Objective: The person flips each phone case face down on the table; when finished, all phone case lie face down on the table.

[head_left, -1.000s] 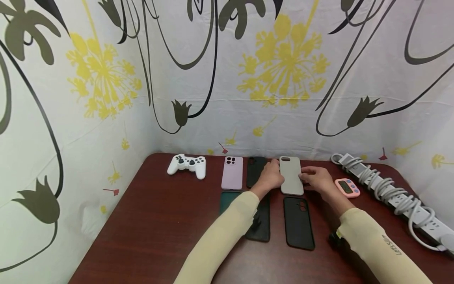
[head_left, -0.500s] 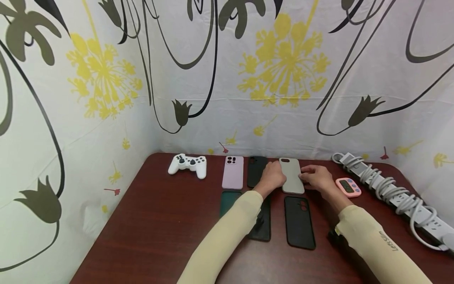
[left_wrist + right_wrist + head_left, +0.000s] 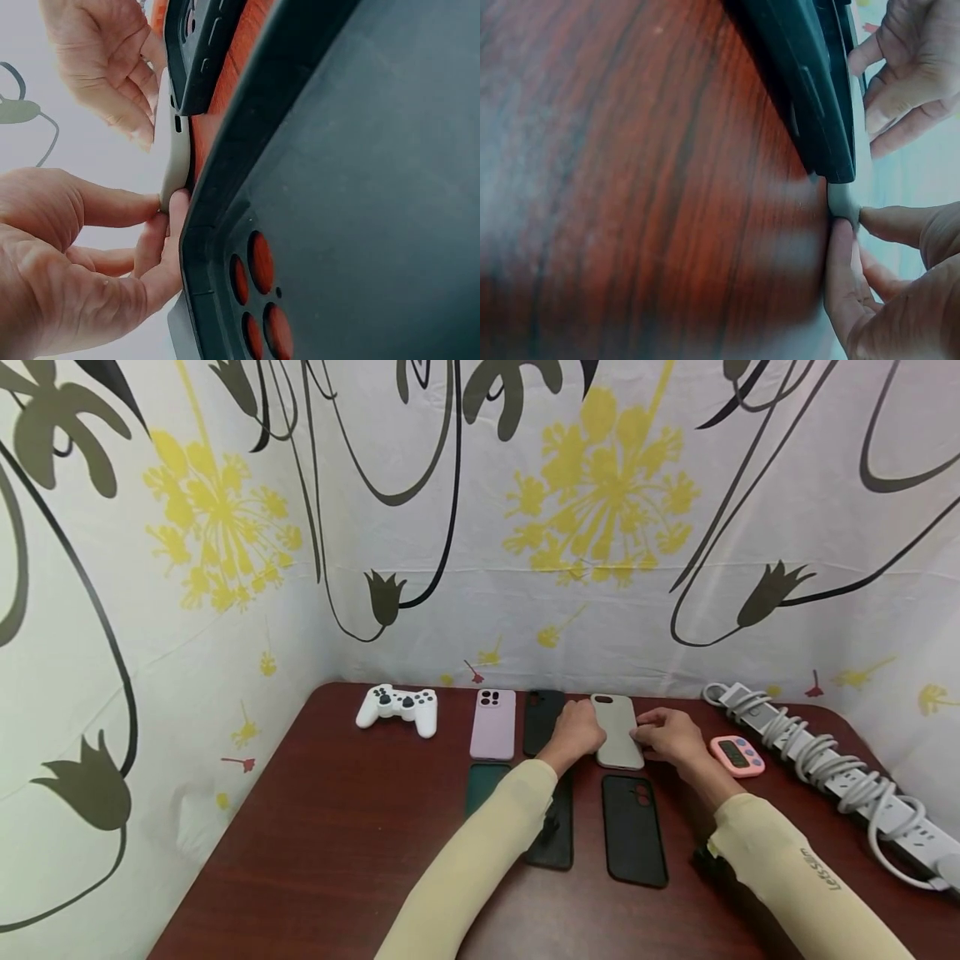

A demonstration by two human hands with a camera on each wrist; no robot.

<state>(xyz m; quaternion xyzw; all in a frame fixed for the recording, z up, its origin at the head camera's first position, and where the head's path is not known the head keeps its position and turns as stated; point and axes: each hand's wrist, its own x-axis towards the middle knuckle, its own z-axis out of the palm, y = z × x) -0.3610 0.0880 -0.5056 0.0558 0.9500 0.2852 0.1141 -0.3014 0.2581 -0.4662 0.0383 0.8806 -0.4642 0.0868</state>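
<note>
A dark red-brown table (image 3: 322, 827) is standing against a flower-printed cloth backdrop (image 3: 600, 527), and a person in pale yellow sleeves is reaching both arms toward twelve o'clock. A coiled grey power strip (image 3: 825, 760) is lying at two o'clock, one white game controller (image 3: 397, 708) at eleven o'clock, and one small pink timer (image 3: 737, 755) just right of the hands. Six phone cases are lying in two rows: one pink case (image 3: 492, 724), one black, and one grey-green case (image 3: 617, 731) at the far side, with one dark teal and two black cases (image 3: 633, 831) nearer. The left hand (image 3: 576, 735) is pinching the left long edge of the grey-green case, and the right hand (image 3: 670, 735) is pinching its right edge, fingertips (image 3: 845, 247) clamped on the rim. The case is probably light, thin and bendy, slightly grippy rather than slick; taking it by both long edges, as here, looks the surest hold.
</note>
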